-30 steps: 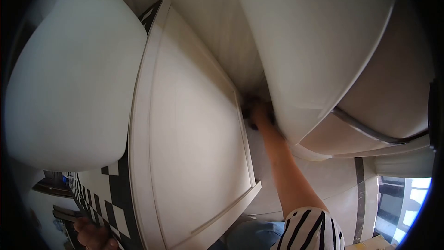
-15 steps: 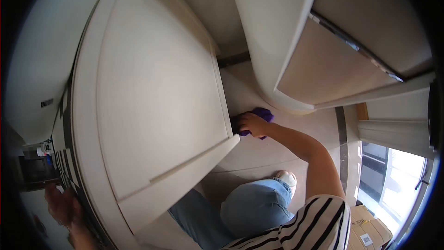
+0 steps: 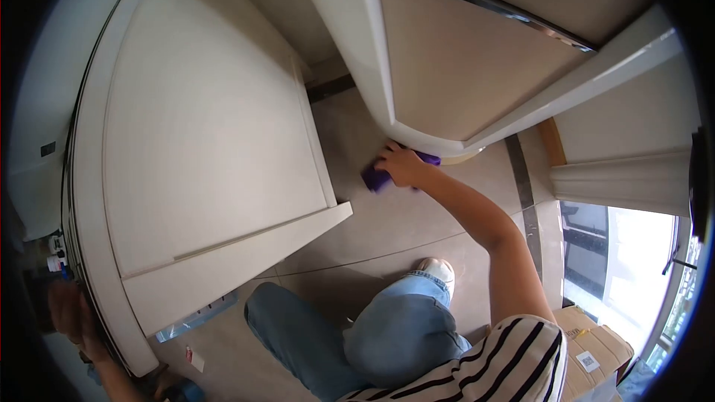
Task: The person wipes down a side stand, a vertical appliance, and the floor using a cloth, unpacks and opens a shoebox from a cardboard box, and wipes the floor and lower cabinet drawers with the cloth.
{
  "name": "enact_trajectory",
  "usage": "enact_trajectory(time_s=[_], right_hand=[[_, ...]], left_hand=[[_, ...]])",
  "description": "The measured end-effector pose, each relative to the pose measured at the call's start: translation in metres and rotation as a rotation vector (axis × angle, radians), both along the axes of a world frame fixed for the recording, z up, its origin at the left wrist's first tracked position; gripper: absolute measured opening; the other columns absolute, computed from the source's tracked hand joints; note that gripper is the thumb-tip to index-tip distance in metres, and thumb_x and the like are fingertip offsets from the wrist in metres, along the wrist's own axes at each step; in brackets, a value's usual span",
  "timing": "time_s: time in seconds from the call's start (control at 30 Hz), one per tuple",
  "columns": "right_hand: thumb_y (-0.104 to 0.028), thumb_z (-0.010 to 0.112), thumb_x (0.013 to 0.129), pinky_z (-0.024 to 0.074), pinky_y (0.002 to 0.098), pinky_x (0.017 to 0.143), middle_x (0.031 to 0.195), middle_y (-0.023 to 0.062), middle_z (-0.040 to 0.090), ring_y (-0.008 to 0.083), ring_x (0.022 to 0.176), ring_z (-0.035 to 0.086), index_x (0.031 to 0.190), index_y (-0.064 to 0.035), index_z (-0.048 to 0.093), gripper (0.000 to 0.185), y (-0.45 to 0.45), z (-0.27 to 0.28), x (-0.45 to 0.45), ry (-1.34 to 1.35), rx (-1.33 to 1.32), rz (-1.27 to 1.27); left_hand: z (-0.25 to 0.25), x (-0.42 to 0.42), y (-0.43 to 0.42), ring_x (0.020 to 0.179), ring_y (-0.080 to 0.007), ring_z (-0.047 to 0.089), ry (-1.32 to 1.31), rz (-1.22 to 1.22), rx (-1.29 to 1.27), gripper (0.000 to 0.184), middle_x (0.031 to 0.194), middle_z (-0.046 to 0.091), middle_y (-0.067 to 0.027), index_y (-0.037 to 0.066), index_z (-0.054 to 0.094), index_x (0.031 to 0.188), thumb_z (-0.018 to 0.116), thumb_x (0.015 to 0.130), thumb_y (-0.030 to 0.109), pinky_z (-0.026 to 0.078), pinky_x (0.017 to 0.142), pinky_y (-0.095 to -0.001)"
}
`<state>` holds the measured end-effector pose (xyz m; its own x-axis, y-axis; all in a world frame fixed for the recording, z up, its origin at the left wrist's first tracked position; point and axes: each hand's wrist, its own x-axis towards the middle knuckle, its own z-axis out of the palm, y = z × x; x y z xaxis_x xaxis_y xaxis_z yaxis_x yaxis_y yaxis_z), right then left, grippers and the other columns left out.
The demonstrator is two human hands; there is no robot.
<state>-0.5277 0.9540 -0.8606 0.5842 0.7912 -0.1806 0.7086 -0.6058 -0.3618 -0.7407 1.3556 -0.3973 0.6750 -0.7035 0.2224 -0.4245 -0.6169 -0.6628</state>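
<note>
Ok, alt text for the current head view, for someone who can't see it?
The wearer's right hand holds a purple cloth at the tiled floor, between a white cabinet and pale, round-cornered furniture. Jeans-clad knees show below, the left hand by the cabinet's outer edge, a cardboard box at lower right.

QR label (image 3: 588, 361) on cardboard box (image 3: 611, 341); lettering (image 3: 575, 333) illegible.

1. Daylight's blazing through the window (image 3: 622, 260), blown out white, right of and below the right fingers (image 3: 386, 156).
2. Glints on the metal strip (image 3: 488, 6) above them!
3. Slight blur on the purple cloth (image 3: 375, 179) beneath.
4. Far left, dim, soft left fingers (image 3: 64, 304); lens-bowed lines, black corners.
</note>
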Motion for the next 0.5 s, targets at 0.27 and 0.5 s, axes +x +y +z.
enact_trajectory(time_s=[0.27,0.5], right_hand=[[-0.008,0.060,0.062,0.0400,0.0350,0.088,0.113,0.0014,0.048,0.0241,0.108,0.044,0.096,-0.0213,0.056,0.037,-0.151,-0.034,-0.079,-0.079,0.136,-0.113],[-0.003,0.063,0.056,0.0471,0.0314,0.076,0.104,0.0031,0.052,0.0226,0.100,0.050,0.082,-0.0205,0.063,0.032,-0.274,0.014,-0.141,0.305,0.024,-0.023]], left_hand=[[0.008,-0.034,0.099,0.104,-0.0189,0.049,-0.039,0.235,0.076,0.022,0.105,0.055,-0.0071,0.008,0.055,0.106,0.046,0.085,0.013,0.039,0.090,-0.0321],[-0.001,0.007,-0.016,0.090,-0.0375,0.051,-0.027,0.054,-0.007,0.023,0.096,0.054,-0.0188,0.000,0.056,0.095,0.054,0.077,0.014,0.040,0.080,-0.0443]])
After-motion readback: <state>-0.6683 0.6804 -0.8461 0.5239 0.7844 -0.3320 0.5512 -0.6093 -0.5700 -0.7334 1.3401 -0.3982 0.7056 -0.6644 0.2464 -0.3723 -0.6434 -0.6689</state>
